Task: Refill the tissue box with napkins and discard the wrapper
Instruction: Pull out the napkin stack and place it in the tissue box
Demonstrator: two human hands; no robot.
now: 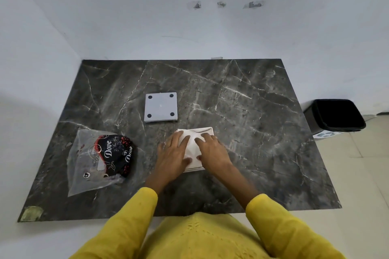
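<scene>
A white tissue box [207, 131] lies open on the dark marble table [263, 132], filled with white napkins [192, 145]. My left hand [173, 152] and my right hand [211, 148] rest flat on the napkins, fingers spread, pressing down. The box's grey lid [161, 107] with dark round feet lies upside down just behind them. The clear plastic wrapper [88, 166] with a black "Dove" label lies crumpled at the left of the table, apart from both hands.
A black waste bin [334, 115] stands on the floor past the table's right edge. White walls close in behind and on the left. A scrap of old tape [31, 213] marks the table's near left corner.
</scene>
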